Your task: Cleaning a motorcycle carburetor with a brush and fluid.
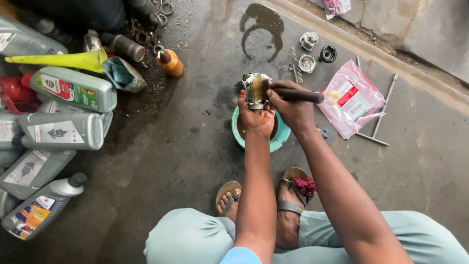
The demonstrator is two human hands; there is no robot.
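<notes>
Left hand (257, 117) grips a metal engine part (254, 90) directly over the teal bowl (282, 137) — positioned so runoff falls in it; right hand (292, 108) clasps a dark-handled brush (293, 94) against the part. Pink parts packet (352, 100) lies right of the bowl.

Round metal engine part (252, 91), grimy and oil-wet, held upright above a teal bowl (282, 137); dark-handled brush (293, 95) lay level, bristles pressed against the part's right side.
</notes>
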